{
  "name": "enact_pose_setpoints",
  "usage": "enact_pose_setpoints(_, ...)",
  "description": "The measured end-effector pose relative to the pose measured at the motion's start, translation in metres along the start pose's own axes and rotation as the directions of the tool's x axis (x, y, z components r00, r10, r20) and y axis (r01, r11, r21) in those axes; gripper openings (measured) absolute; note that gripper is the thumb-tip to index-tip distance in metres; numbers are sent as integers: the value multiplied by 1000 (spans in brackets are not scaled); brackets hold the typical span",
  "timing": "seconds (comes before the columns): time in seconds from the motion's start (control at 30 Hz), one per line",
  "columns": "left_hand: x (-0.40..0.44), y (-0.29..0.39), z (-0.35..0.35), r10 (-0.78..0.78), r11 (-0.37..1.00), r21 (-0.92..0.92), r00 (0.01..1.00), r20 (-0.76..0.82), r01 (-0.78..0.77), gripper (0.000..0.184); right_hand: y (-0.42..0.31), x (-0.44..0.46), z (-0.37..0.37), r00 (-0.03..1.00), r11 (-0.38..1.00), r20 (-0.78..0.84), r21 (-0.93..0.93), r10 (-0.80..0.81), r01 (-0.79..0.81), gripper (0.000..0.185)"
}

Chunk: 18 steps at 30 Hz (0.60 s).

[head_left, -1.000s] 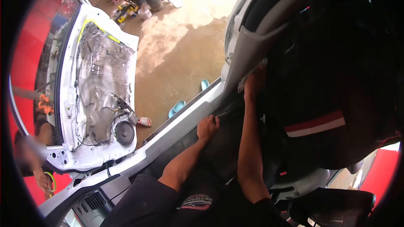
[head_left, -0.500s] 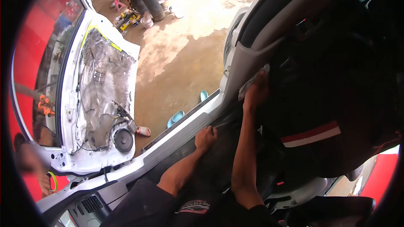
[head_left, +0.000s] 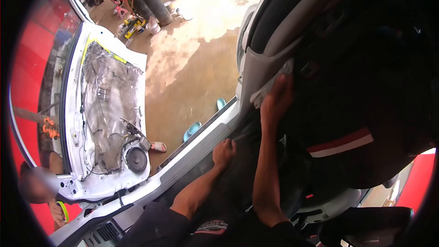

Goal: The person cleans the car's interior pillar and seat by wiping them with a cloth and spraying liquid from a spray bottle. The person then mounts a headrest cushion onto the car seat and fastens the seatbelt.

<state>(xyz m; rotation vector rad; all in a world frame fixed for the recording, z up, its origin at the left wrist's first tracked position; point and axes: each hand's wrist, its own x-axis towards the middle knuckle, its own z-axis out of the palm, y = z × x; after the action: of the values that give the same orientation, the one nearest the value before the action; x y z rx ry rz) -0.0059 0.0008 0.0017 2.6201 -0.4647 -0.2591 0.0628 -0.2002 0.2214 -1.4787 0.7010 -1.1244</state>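
My right hand (head_left: 277,97) is closed on a light grey cloth (head_left: 261,95) and presses it against the grey pillar trim (head_left: 261,71) beside the car's door opening. Part of the cloth sticks out left of the fingers, another part above them. My left hand (head_left: 224,153) is lower and to the left, its fingers curled into a fist by the dark surface inside the door sill (head_left: 192,153). Whatever its fingers may hold is hidden.
At left the white car door (head_left: 105,110) stands open, its inner panel off and its speaker (head_left: 136,159) exposed. Another person's hand with a yellow-green tape roll (head_left: 63,211) is at the lower left. Blue sandals (head_left: 192,131) lie outside; dark seats fill the right.
The camera view has shifted slightly, so the door frame sits further left. My right hand has moved a little along the trim, and more of the cloth shows. My left hand stays nearly still.
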Motion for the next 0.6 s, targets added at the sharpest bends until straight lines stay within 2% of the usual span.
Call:
enact_pose_setpoints(0.07, -2, 3, -2, -24, 1000, 11, 1000, 13, 24, 36, -22, 12, 8, 997, 998, -43, -31, -62, 61, 46)
enact_pose_setpoints(0.17, 2, 0, -3, -5, 1000, 10, 1000, 11, 5, 36, 24, 16, 5, 989, 981, -34, -142, -142, 136, 45)
enact_pose_setpoints(0.27, 2, 5, -6, -36, 999, -8, 999, 38, 36, 36, 104, 3, -11, 981, 901, 78, -415, 178, -130, 43)
enact_pose_setpoints(0.3, 0, 7, -8, -55, 998, -10, 997, 54, 56, 36, 134, -5, -11, 967, 882, 55, -425, 249, -203, 44)
enact_pose_setpoints(0.37, 0, 3, -4, -32, 999, -10, 999, 35, 32, 36, 179, -15, -7, 924, 836, 13, -430, 382, -339, 48)
enact_pose_setpoints(0.47, -1, -1, -2, -18, 1000, -6, 1000, 8, 18, 35, 181, -17, -1, 886, 869, -24, -184, 463, -459, 44)
enact_pose_setpoints(0.57, 7, 4, -1, -29, 999, 14, 999, 15, 29, 35, 83, -9, -2, 985, 976, 32, -142, 170, -164, 47)
enact_pose_setpoints(0.6, 0, 2, -2, -47, 998, 32, 998, 37, 46, 35, 80, -11, -5, 975, 963, 40, -165, 220, -211, 47)
